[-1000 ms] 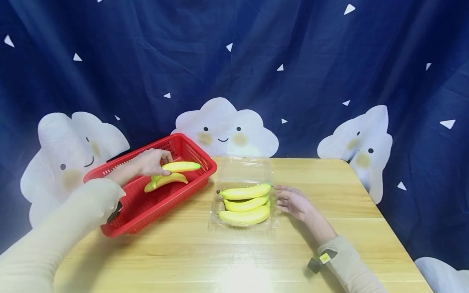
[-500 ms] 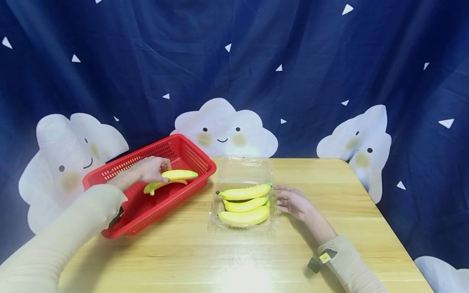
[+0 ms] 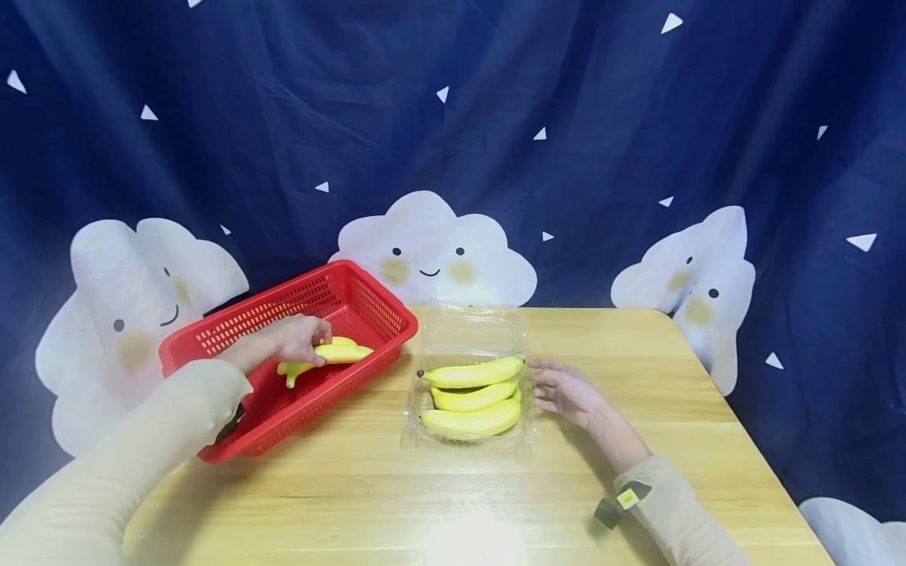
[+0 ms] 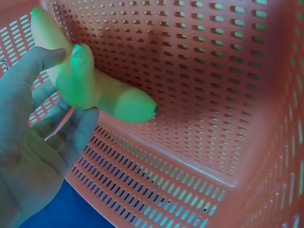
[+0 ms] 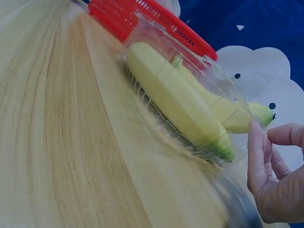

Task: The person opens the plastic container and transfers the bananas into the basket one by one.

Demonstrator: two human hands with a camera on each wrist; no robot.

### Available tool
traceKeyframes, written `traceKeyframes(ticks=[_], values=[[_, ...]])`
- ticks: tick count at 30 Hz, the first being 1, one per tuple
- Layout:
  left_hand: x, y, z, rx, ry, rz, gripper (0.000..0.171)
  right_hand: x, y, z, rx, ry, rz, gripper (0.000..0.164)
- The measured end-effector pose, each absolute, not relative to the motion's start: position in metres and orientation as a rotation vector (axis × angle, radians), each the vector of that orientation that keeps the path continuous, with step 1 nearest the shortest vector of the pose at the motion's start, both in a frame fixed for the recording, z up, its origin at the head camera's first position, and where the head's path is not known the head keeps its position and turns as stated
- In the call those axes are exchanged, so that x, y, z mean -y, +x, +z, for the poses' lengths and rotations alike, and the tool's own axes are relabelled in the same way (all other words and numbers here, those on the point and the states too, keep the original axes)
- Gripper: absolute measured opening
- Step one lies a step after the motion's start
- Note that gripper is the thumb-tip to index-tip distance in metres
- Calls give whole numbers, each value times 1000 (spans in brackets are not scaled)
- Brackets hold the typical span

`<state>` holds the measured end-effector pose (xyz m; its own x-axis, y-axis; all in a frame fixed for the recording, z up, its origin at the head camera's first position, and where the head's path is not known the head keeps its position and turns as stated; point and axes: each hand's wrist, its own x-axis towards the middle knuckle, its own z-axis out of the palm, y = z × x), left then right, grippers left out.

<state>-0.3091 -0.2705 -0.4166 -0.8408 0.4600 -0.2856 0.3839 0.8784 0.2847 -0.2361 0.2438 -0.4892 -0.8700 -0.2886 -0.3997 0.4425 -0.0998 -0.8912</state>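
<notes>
In the red basket, my left hand [image 3: 296, 338] pinches a yellow banana [image 3: 345, 354] between thumb and fingers. A second banana [image 4: 128, 102] lies against it, its dark tip toward the basket wall in the left wrist view. The held banana's green stem end [image 4: 82, 61] points up toward that camera. My right hand [image 3: 566, 393] lies beside the clear plastic clamshell box [image 3: 470, 330], fingers extended and fingertips right at its side wall. Inside the box several yellow bananas [image 3: 470, 418] lie side by side, and its lid stands folded back.
The red perforated basket [image 3: 385, 295] sits at an angle on the left of the wooden table [image 3: 340, 503]. A dark blue curtain [image 3: 602, 94] with white clouds hangs behind the table's far edge.
My left hand has lowered the banana deeper into the basket, down onto the other one, which has shifted slightly. My right hand and the clamshell box have stayed put.
</notes>
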Motion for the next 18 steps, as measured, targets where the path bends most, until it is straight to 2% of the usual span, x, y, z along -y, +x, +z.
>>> traceKeyframes(ticks=[18], values=[[274,-311,-420,-2664,634,270,32,-245,-236,-491,-1697,166,-2018,37]])
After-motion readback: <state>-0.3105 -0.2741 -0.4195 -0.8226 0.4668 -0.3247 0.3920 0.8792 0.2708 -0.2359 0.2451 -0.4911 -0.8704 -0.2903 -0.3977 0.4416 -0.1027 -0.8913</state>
